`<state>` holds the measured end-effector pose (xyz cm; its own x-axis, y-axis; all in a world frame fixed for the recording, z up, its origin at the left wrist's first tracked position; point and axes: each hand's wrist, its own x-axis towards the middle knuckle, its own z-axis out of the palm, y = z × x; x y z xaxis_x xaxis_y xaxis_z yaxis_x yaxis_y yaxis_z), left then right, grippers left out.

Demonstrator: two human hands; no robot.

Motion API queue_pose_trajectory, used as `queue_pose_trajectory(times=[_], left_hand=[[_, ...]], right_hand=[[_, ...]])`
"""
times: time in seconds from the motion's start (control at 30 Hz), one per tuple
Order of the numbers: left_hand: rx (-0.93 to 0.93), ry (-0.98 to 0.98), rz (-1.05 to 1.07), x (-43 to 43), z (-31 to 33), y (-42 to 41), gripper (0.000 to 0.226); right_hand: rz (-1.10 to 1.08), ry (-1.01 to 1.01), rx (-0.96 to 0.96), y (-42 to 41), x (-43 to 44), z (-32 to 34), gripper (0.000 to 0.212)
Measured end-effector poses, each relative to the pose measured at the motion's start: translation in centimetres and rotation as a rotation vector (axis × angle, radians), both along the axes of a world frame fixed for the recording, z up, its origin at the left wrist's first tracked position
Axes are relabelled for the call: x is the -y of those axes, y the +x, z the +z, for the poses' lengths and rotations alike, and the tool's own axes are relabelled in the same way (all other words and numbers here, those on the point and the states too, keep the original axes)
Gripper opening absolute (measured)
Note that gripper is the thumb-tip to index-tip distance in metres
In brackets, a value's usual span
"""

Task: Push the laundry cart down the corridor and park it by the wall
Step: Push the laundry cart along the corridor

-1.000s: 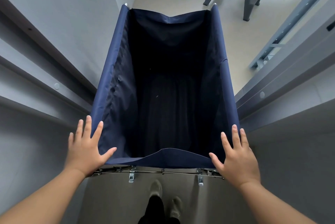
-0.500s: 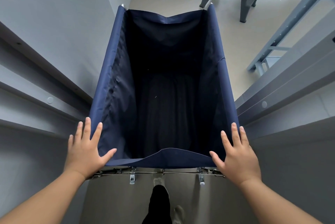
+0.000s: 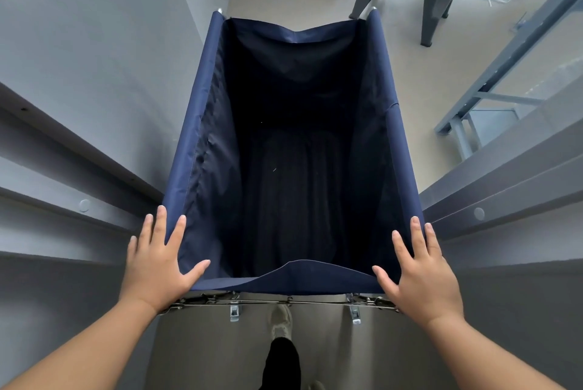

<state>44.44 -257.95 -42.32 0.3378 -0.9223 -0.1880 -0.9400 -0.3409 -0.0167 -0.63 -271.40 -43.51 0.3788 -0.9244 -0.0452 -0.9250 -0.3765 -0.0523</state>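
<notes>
Head | laundry cart farther along corridor | hands spread flat on rim corners

Tall rectangular laundry cart with a navy-blue fabric liner, seen from above, standing upright in a narrow corridor between grey walls. The liner is draped over the frame rails; its near and far top edges sag into shallow peaks, and the dark interior shows no contents. A thin metal frame bar with two hanging clips runs across the near end below the fabric edge.

Bare forearms, no sleeves — black trouser leg, pale shoe.
</notes>
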Motion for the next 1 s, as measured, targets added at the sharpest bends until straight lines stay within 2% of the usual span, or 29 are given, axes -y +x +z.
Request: queue_pose_trajectory(times=[1.0], left_hand=[[-0.023, -0.075, -0.049, 14.4, -0.1, 6.1, 0.095]], right_hand=[[-0.027, 0.036, -0.065, 6.1, 13.7, 0.9, 0.082]])
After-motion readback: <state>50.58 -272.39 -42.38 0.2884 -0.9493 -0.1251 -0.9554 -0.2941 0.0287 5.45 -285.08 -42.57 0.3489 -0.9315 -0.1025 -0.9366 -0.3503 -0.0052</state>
